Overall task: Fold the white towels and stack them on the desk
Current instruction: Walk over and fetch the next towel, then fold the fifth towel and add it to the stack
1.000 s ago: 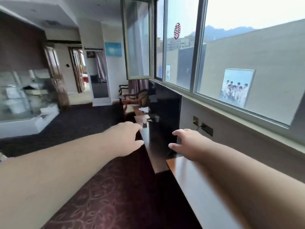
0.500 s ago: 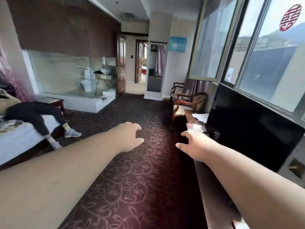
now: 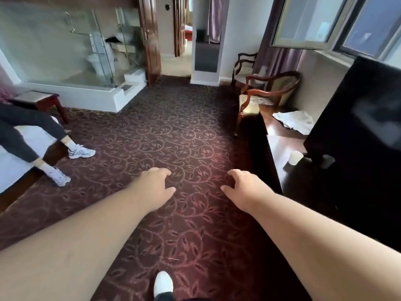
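Both hands empty: left hand (image 3: 155,187) and right hand (image 3: 244,189) hover with fingers loosely curled. Crumpled white towel (image 3: 294,121) lies on the desk (image 3: 280,148), far end; best walk close, then grab corners.

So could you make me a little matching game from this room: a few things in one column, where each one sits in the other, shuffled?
Things:
1. white towel
2. white cup
3. wooden armchair
4. white sneaker

Places:
A. on the carpet beside the bed
B. crumpled on the desk's far end
C. on the floor beyond the desk's far end
D. upright on the desk, next to the black screen

Pairs: 1-B, 2-D, 3-C, 4-A
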### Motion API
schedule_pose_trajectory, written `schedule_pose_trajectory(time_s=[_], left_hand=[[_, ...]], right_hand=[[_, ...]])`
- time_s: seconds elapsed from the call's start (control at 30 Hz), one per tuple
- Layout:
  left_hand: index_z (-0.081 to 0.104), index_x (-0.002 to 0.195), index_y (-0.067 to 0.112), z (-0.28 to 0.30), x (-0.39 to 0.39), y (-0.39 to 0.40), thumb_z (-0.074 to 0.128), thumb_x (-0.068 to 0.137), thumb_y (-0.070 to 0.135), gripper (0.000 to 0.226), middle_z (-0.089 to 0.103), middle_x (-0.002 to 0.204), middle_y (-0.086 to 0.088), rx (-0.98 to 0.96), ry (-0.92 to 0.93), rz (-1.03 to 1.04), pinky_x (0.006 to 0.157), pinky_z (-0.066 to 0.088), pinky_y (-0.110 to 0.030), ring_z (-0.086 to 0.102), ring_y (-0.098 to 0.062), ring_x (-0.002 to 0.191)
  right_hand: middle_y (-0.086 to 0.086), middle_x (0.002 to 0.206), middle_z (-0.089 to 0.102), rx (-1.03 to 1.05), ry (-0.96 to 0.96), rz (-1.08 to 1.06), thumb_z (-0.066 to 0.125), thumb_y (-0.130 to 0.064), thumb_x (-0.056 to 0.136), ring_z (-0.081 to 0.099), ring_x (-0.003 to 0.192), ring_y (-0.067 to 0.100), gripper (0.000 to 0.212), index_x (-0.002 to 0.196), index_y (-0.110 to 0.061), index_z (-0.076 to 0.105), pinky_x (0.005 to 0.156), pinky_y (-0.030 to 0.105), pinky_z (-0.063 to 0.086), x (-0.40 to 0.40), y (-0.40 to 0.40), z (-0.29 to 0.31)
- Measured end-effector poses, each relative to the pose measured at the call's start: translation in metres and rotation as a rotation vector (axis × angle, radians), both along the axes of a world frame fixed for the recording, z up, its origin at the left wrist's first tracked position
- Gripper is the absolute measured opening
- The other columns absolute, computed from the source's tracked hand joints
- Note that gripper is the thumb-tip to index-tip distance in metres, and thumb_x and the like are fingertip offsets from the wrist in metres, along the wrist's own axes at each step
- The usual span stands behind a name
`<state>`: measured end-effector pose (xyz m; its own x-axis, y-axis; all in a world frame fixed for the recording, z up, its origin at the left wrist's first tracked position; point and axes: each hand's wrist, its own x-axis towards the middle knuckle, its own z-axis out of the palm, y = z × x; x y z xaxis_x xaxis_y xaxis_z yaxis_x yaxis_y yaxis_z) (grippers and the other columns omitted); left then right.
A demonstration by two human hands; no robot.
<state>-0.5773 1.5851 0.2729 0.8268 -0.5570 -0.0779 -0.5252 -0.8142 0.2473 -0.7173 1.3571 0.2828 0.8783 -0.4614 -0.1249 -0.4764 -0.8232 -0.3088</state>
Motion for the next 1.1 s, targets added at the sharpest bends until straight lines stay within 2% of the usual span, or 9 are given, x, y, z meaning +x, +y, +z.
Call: schedule_pose_trajectory(time_s=[0.23,0.33,0.5,0.67,0.83,0.97,1.1], left_hand=[[0.046,0.140,0.032,-0.008,0.196,-0.156,0.057,0.086,0.057,0.061,0.047,0.144,0.001,0.025,0.038,-0.257,0.107,0.041,-0.042,0.048,-0.022,0.129],[0.045,0.141,0.034,-0.007,0.252,-0.217,0.055,0.087,0.058,0.060,0.049,0.142,0.001,0.052,0.100,-0.314,0.105,0.043,-0.041,0.050,-0.021,0.126],[0.047,0.141,0.033,-0.028,0.345,-0.326,0.057,0.086,0.059,0.061,0.049,0.143,0.003,0.078,0.146,-0.403,0.106,0.042,-0.037,0.053,-0.017,0.124],[0.048,0.139,0.033,-0.043,0.439,-0.455,0.059,0.085,0.059,0.062,0.052,0.141,0.003,0.078,0.135,-0.436,0.108,0.040,-0.035,0.051,-0.015,0.127],[0.051,0.137,0.034,-0.024,0.528,-0.586,0.061,0.084,0.057,0.059,0.056,0.136,0.005,0.024,0.098,-0.433,0.102,0.043,-0.033,0.056,-0.015,0.120],[0.050,0.138,0.034,-0.028,0.583,-0.664,0.059,0.085,0.058,0.058,0.056,0.133,0.006,0.014,0.151,-0.443,0.100,0.044,-0.031,0.057,-0.011,0.111],[0.047,0.140,0.033,-0.051,0.644,-0.753,0.059,0.087,0.055,0.059,0.050,0.141,0.005,0.028,0.209,-0.492,0.106,0.039,-0.031,0.051,-0.012,0.125]], right_hand=[[0.002,0.138,0.058,0.056,-0.003,-0.222,0.055,-0.061,0.088,0.054,0.128,0.026,0.065,0.144,-0.030,0.047,0.105,0.037,0.045,0.158,-0.113,-0.014],[0.002,0.141,0.056,0.104,-0.001,-0.292,0.055,-0.062,0.088,0.053,0.130,0.025,0.065,0.144,-0.029,0.048,0.107,0.040,0.045,0.201,-0.159,-0.022],[0.001,0.146,0.050,0.167,0.132,-0.446,0.051,-0.067,0.089,0.046,0.136,0.027,0.072,0.149,-0.028,0.041,0.108,0.045,0.042,0.251,-0.253,-0.062],[0.004,0.144,0.050,0.220,0.142,-0.542,0.049,-0.065,0.091,0.045,0.134,0.029,0.072,0.150,-0.024,0.039,0.108,0.045,0.042,0.324,-0.399,-0.080],[0.006,0.146,0.051,0.227,0.098,-0.603,0.051,-0.061,0.094,0.043,0.137,0.029,0.071,0.151,-0.020,0.039,0.109,0.040,0.041,0.406,-0.560,-0.050],[0.005,0.146,0.049,0.279,0.105,-0.688,0.051,-0.063,0.093,0.048,0.134,0.027,0.071,0.150,-0.023,0.041,0.106,0.037,0.042,0.455,-0.640,-0.043],[0.003,0.146,0.050,0.268,0.165,-0.707,0.051,-0.064,0.092,0.048,0.133,0.025,0.070,0.149,-0.024,0.042,0.104,0.037,0.043,0.503,-0.708,-0.060]])
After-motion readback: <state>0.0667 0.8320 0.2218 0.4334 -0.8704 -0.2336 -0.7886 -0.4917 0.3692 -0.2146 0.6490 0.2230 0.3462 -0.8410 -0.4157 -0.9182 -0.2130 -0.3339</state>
